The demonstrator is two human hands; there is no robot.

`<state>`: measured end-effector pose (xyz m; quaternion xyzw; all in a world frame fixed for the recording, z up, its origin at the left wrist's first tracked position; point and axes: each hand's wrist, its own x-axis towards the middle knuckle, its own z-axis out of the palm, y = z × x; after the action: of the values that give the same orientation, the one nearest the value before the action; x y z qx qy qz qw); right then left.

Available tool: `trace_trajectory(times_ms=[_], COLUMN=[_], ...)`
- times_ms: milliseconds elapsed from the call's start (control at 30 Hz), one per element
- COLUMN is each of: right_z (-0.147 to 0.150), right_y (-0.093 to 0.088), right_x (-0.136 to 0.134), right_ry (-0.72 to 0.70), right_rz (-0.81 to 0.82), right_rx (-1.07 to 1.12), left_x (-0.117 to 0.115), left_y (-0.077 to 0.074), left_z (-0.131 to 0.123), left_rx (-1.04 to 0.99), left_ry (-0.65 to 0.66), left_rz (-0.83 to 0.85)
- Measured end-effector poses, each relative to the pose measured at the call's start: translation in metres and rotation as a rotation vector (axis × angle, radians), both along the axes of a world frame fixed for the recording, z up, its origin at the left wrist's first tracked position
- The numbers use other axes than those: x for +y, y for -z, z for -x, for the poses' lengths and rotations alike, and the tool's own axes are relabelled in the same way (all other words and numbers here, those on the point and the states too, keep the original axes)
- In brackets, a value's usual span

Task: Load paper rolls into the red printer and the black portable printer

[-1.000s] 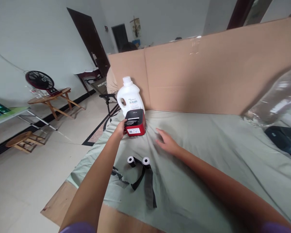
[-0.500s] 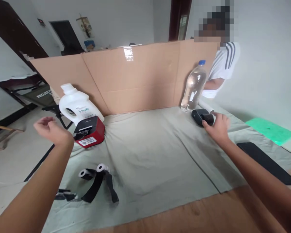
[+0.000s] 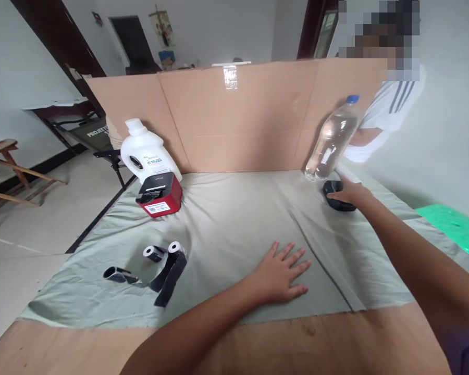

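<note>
My left hand [image 3: 283, 272] lies flat on the grey-green cloth [image 3: 234, 219] near the front of the table, fingers spread, holding nothing. My right hand [image 3: 349, 194] reaches far right and rests on a small black device [image 3: 338, 200] beside a clear water bottle [image 3: 331, 139]; its fingers curl over the device. A red and black label printer [image 3: 159, 194] stands at the back left in front of a white jug [image 3: 148, 154]. Two black paper rolls [image 3: 164, 256] with loose strips lie left of my left hand.
A cardboard screen [image 3: 234, 120] stands along the table's back edge. A person in a white striped shirt [image 3: 386, 112] sits behind it at the right. A green board [image 3: 451, 226] lies at the far right. A folding chair [image 3: 89, 140] and wooden table [image 3: 3, 164] stand on the floor at left.
My left hand came down from the air near the printer and now lies flat on the cloth. My right hand stayed at the black device. The view has shifted right.
</note>
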<state>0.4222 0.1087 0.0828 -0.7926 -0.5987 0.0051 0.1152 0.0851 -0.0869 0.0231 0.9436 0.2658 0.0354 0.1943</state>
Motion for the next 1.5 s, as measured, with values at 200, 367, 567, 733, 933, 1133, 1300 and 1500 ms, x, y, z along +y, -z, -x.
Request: trace_trajectory(times_ms=[200,367,567,733,933,1133,1300,1500], right_z=[0.124,0.239,0.314,0.316,0.259,0.244,0.252,0.25], right_y=[-0.031,-0.031,-0.014,-0.008,0.005,0.059,0.076,0.075], right_x=[-0.07,-0.113,-0.123,-0.127,-0.109,-0.085,-0.085,-0.085], right_ry=[-0.054,-0.217,-0.216,-0.14,-0.261,-0.34,-0.408,-0.391], right_rz=[0.247,0.293,0.299,0.311,0.08,-0.254,-0.293,-0.285], right_rx=[-0.057,-0.072,-0.002,0.047,0.324,0.811,0.934,0.976], left_x=[-0.008,-0.005,-0.001,-0.001,-0.006,0.041,0.095,0.113], left_y=[0.009,0.014,0.021,0.029,-0.006,-0.029,0.003,0.026], left_z=[0.007,0.005,0.006,0.006,0.018,0.056,0.087,0.101], left_rx=[-0.048,-0.068,-0.207,-0.316,-0.26,-0.808,-0.938,-0.878], left_ry=[0.023,0.031,0.029,-0.009,0.331,-0.378,-1.114,-0.994], left_rz=[-0.031,-0.057,-0.022,-0.076,-0.196,-0.121,0.244,0.346])
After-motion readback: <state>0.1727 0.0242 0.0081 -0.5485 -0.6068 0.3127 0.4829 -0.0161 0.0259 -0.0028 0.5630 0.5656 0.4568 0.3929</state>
